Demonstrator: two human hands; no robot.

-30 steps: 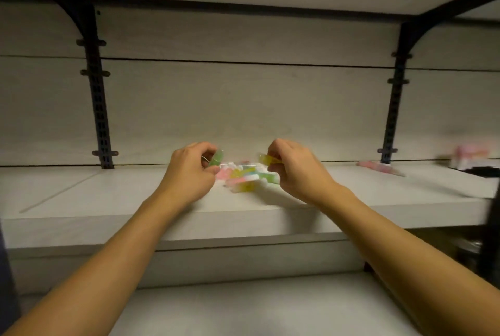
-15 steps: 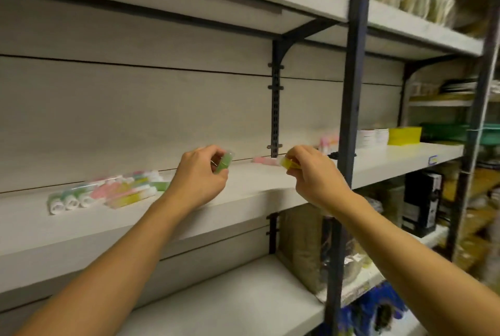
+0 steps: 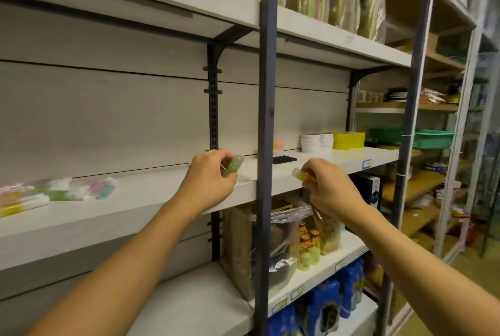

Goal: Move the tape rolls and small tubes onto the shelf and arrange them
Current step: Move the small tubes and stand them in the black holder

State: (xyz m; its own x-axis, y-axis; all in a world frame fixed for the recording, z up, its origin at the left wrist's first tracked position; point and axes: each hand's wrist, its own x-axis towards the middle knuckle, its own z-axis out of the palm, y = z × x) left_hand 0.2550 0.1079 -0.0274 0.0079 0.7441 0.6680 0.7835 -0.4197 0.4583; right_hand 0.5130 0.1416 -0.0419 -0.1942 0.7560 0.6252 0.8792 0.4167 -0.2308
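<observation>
My left hand (image 3: 209, 178) holds a small green tube (image 3: 233, 166) above the front of the white shelf (image 3: 151, 200). My right hand (image 3: 328, 187) grips a small yellow tube (image 3: 303, 175) just right of the dark upright post. Several pastel tubes (image 3: 58, 192) lie in a loose heap at the shelf's far left. Further right on the same shelf stand white tape rolls (image 3: 316, 142) and yellow tape rolls (image 3: 349, 140).
A dark metal post (image 3: 266, 119) rises between my hands. A small black studded piece (image 3: 284, 159) and a pink item (image 3: 278, 144) lie on the shelf. Bagged goods (image 3: 284, 238) fill the shelf below. Green baskets (image 3: 424, 138) sit to the right.
The view has swung right along the shelving. Both hands, each still holding a tube, have moved away from the tube heap, which now lies far left.
</observation>
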